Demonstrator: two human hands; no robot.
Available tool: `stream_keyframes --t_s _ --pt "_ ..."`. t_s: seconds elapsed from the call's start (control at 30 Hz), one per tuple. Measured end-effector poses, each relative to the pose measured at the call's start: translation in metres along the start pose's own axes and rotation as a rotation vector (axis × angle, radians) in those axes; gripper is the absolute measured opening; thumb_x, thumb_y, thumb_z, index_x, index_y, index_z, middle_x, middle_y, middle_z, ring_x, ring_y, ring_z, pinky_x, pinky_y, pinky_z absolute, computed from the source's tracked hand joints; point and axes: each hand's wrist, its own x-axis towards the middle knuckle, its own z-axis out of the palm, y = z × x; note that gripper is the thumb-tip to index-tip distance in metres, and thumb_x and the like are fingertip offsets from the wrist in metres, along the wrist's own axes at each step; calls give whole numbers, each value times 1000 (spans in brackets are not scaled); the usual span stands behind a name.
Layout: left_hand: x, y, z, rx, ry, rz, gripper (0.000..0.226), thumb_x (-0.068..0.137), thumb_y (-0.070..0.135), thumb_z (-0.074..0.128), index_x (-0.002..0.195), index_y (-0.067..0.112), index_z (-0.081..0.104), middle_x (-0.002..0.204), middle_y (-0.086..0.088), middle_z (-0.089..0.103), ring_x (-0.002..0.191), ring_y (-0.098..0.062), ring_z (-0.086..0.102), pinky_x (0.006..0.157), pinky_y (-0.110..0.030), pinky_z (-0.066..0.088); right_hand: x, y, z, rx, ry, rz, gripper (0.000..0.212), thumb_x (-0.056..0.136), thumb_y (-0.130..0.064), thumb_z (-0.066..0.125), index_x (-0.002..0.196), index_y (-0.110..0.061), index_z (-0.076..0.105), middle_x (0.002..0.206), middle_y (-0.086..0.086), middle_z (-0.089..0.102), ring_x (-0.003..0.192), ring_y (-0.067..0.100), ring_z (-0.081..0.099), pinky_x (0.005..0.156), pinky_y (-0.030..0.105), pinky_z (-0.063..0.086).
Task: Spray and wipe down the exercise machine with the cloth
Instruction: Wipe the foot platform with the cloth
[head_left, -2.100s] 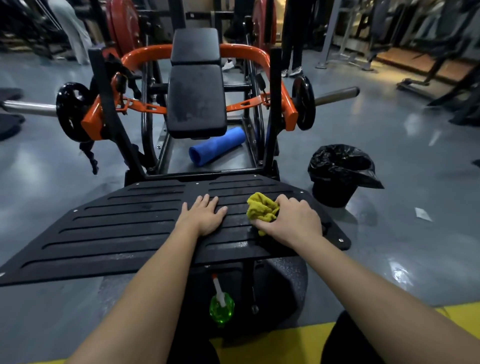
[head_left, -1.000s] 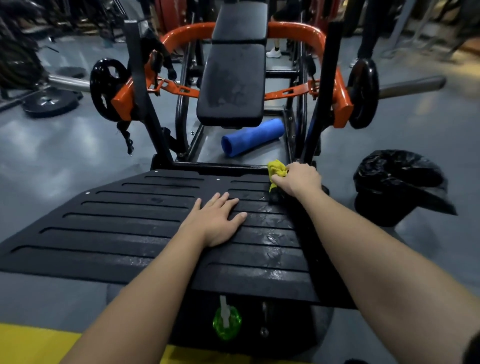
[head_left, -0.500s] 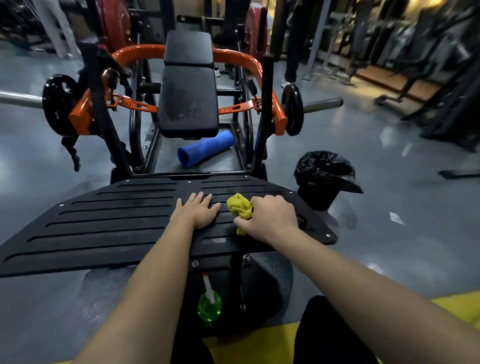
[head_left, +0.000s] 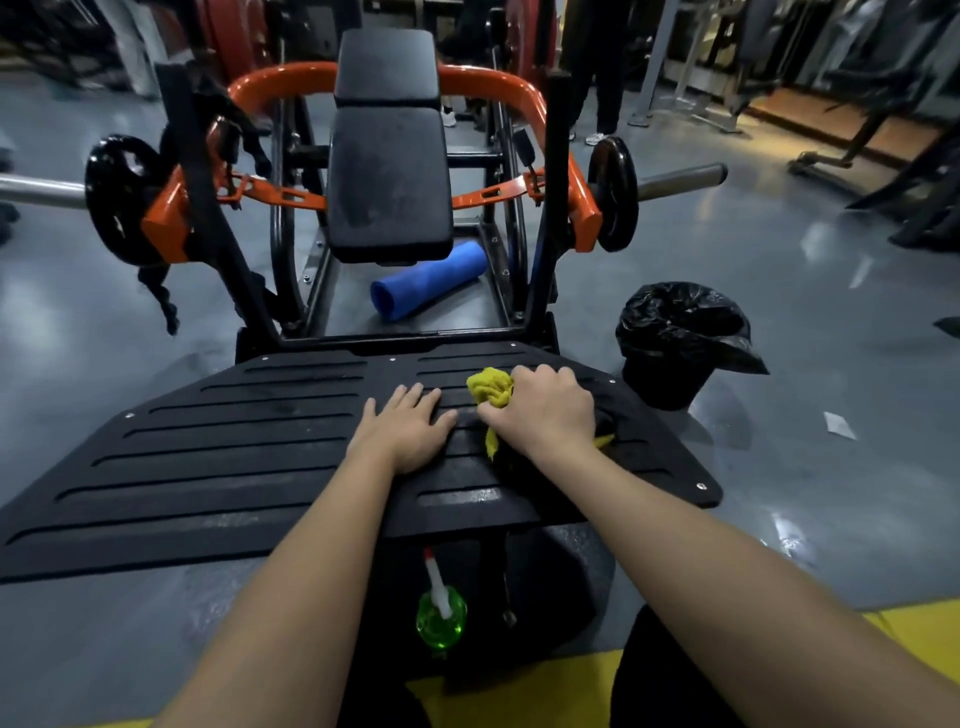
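Gripping the yellow cloth (head_left: 489, 391) bunched in our right hand (head_left: 545, 410), we press it on the footplate (head_left: 218, 467); unwiped ribs stretch left, beyond our flat left hand (head_left: 405, 427).

black-lined bin (head_left: 675, 343), blue roll (head_left: 428, 280)

Yellow cloth (head_left: 488, 388), black ribbed footplate (head_left: 249, 457), orange frame (head_left: 280, 83)

Matt, ribbed black plate (head_left: 234, 467); soft yellow cloth (head_left: 488, 385) on it; glossy grey floor (head_left: 779, 312) around it; shiny plastic bag (head_left: 680, 322) beside it.
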Motion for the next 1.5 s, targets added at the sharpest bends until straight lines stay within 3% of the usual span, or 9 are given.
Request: stream_keyframes --t_s 0.43,0.63,0.83,1.03,1.17,1.4,1.5 --pt "13 -1 5 -10 46 -12 64 105 64 21 162 37 19 172 13 4 157 -6 -5 128 -48 -4 174 -38 86 2 -2 -24 51 88 -58 60 121 -19 67 124 7 62 122 31 50 88 40 47" --pt "13 0 4 -22 49 -29 62 105 64 24 162 39 21 171 15 6 157 -5 -3 128 -47 -4 205 -42 98 17 -44 -47 49 86 -55 56 118 -20 69 121 10 63 117 35 53 87 41 47" --pt "12 1 3 -16 50 -33 62 105 63 25 162 37 24 172 12 8 158 -8 0 128 -48 -2 168 -17 70 140 -195 -73 54 79 -58 58 113 -17 66 116 12 68 109 36 64 75 36 44" --pt "6 3 0 -14 20 -19 63 106 60 20 164 34 18 173 8 4 159 -13 -2 127 -51 -4 74 2 15 180 -284 -45 60 72 -65 60 117 -27 70 116 6 71 110 32 66 84 37 49" --pt "6 0 0 -14 -1 -3 64 107 60 17 164 32 15 173 6 1 159 -15 -4 126 -53 -5 19 2 -6 141 -253 -12 56 70 -71 58 105 -29 72 108 3 73 105 30 67 81 35 50" --pt "7 -5 1 -24 -17 20 62 108 56 14 165 32 11 173 4 0 159 -18 -5 125 -55 -5 -29 -28 -19 -44 -194 35 58 83 -67 54 119 -21 59 119 8 68 112 32 64 84 37 47" --pt "8 -5 0 -24 -17 28 61 108 54 13 165 33 11 173 4 -1 159 -18 -6 125 -56 -6 -26 -51 -9 -117 -186 99 56 87 -60 56 122 -16 55 121 7 67 112 31 64 78 37 45"
